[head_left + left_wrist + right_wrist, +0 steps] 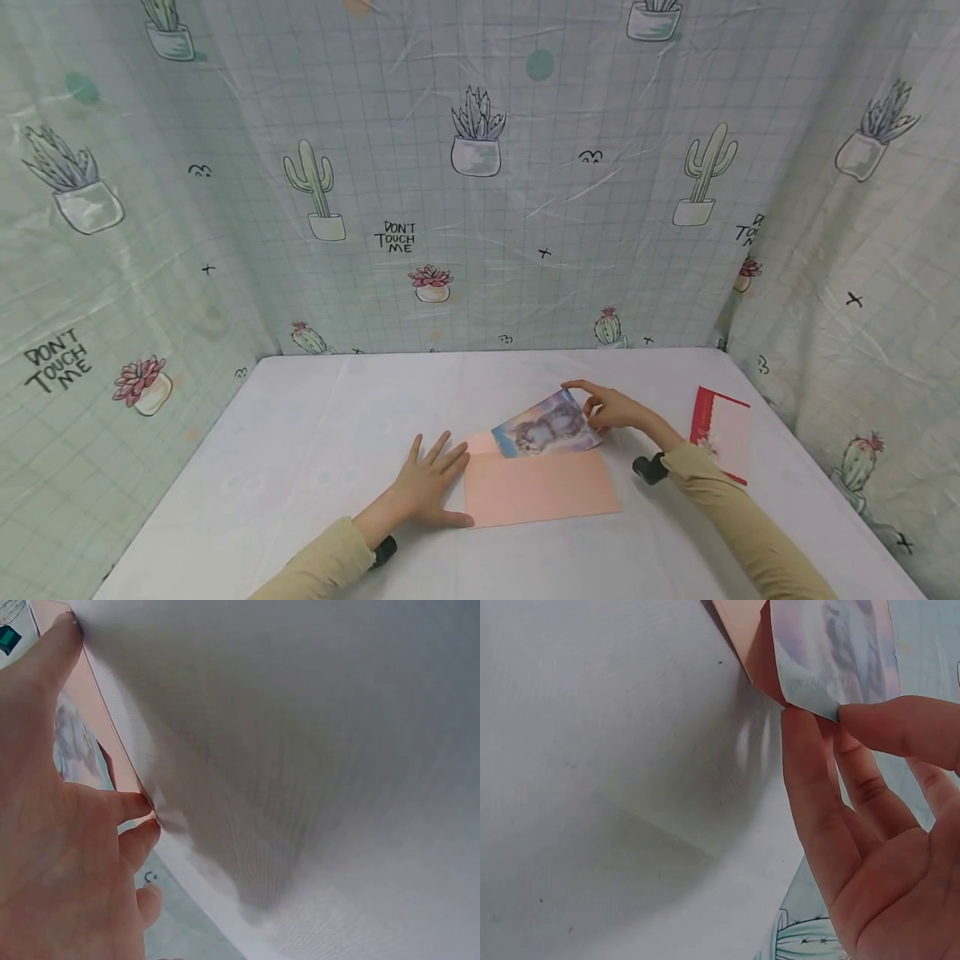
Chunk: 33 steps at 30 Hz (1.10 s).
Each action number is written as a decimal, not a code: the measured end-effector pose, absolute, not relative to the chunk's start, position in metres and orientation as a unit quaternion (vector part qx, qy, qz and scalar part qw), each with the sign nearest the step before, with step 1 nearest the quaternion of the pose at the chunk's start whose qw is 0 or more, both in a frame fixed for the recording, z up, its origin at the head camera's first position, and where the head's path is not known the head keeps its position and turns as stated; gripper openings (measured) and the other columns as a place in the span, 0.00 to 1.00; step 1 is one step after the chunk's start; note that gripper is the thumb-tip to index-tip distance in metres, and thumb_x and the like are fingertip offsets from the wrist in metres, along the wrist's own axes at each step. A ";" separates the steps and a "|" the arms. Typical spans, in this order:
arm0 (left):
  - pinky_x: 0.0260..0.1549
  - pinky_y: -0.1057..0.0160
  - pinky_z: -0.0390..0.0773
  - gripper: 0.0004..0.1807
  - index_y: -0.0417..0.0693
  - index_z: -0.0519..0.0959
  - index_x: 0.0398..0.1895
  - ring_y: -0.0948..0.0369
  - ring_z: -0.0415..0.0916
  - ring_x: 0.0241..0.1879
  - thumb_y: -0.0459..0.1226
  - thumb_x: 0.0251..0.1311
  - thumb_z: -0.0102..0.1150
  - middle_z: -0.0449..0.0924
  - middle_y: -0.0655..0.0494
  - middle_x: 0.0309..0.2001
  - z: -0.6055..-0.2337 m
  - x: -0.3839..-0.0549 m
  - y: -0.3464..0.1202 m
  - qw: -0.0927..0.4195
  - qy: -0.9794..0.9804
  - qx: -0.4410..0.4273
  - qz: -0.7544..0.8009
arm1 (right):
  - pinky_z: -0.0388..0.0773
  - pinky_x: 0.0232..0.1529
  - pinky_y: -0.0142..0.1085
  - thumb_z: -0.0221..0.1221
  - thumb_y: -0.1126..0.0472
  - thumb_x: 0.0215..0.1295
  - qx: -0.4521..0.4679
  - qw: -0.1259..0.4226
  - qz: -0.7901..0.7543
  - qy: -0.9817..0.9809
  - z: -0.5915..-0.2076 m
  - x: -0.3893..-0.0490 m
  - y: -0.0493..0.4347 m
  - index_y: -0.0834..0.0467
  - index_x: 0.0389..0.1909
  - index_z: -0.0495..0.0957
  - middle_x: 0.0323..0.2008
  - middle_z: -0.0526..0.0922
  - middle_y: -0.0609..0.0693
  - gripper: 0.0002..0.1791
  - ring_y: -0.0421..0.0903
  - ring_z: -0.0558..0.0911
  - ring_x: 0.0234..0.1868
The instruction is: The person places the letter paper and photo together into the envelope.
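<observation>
A pink paper envelope lies on the white table. A picture card with a blue and purple animal print stands tilted out of its upper side, the card's lower part hidden behind the pink front. My left hand rests at the envelope's left edge, fingers spread and straight, thumb near the lower corner. In the left wrist view its fingertips touch the pink edge. My right hand pinches the card's right end; in the right wrist view the thumb lies against the card's edge.
A red and white card lies on the table to the right, beside my right forearm. Black wrist cameras sit at both wrists. A cactus-printed curtain surrounds the table's back and sides.
</observation>
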State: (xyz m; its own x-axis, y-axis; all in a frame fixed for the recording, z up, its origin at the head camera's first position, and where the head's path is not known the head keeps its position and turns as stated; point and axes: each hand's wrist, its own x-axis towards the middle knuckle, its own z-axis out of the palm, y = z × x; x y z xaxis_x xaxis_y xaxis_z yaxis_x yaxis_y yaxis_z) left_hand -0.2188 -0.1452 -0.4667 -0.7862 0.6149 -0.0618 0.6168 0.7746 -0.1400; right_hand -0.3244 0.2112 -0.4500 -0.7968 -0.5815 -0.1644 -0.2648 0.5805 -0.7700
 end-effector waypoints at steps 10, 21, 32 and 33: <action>0.59 0.35 0.49 0.51 0.49 0.58 0.65 0.47 0.45 0.69 0.72 0.42 0.44 0.54 0.54 0.68 -0.466 -0.218 -0.145 0.016 0.943 0.322 -0.077 | 0.78 0.19 0.40 0.52 0.74 0.55 -0.220 0.198 -0.423 0.856 -0.452 -0.327 0.203 0.56 0.63 0.57 0.35 0.74 0.59 0.34 0.44 0.75 0.22; 0.60 0.35 0.48 0.51 0.49 0.58 0.65 0.47 0.45 0.69 0.72 0.42 0.45 0.54 0.54 0.68 -0.466 -0.217 -0.144 0.018 0.945 0.319 -0.073 | 0.77 0.18 0.44 0.53 0.68 0.60 -0.191 0.166 -0.471 0.845 -0.460 -0.323 0.189 0.54 0.55 0.66 0.38 0.76 0.60 0.21 0.47 0.77 0.25; 0.60 0.35 0.47 0.52 0.49 0.58 0.66 0.47 0.44 0.69 0.72 0.42 0.45 0.54 0.54 0.68 -0.467 -0.218 -0.145 0.022 0.946 0.316 -0.068 | 0.79 0.21 0.39 0.54 0.63 0.61 -0.169 0.107 -0.495 0.846 -0.469 -0.321 0.183 0.60 0.40 0.73 0.39 0.78 0.61 0.08 0.44 0.80 0.32; 0.60 0.35 0.47 0.52 0.49 0.58 0.66 0.47 0.44 0.69 0.72 0.42 0.45 0.53 0.54 0.68 -0.467 -0.218 -0.145 0.022 0.946 0.316 -0.067 | 0.79 0.22 0.39 0.55 0.62 0.60 -0.166 0.104 -0.495 0.846 -0.469 -0.321 0.183 0.60 0.38 0.74 0.38 0.79 0.61 0.07 0.43 0.81 0.32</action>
State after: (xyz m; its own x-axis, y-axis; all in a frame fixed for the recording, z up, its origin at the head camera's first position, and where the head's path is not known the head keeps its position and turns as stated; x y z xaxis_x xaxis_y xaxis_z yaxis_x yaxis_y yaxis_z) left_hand -0.2177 -0.1446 -0.4667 -0.7989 0.5956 -0.0840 0.6015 0.7908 -0.1134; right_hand -0.3208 0.1831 -0.4687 -0.9232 -0.3841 -0.0107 -0.1787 0.4539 -0.8729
